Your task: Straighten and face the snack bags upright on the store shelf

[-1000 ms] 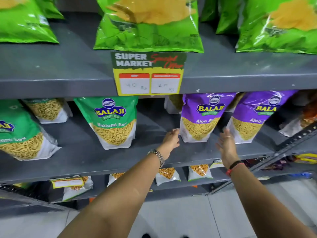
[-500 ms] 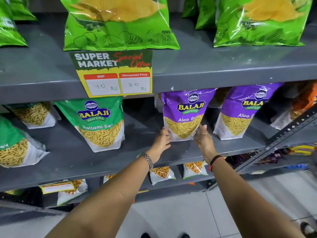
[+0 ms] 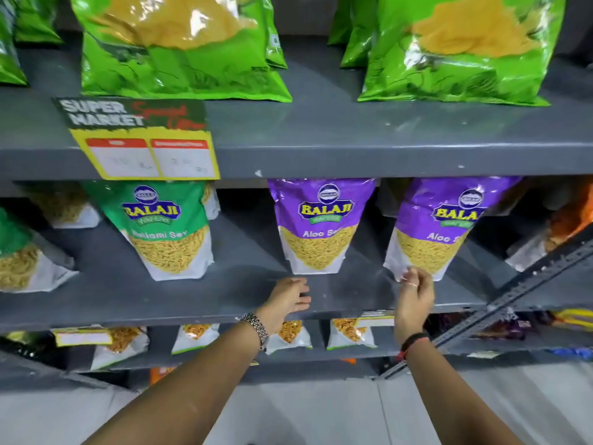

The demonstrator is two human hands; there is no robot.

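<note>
Two purple Aloo Sev bags stand upright on the grey middle shelf, facing out: one in the centre and one to its right. My left hand lies on the shelf just below the centre bag, fingers apart, holding nothing. My right hand pinches the bottom left corner of the right purple bag. A green Ratlami Sev bag stands upright further left, and another green bag leans at the far left edge.
Large green snack bags lie on the upper shelf above a yellow price sign. Small bags sit on the lower shelf. A perforated metal strut runs diagonally at the right, in front of orange bags.
Both hands have left the centre purple bag. The left hand dropped onto the shelf in front of it. The right hand moved right to the second purple bag's bottom corner.
</note>
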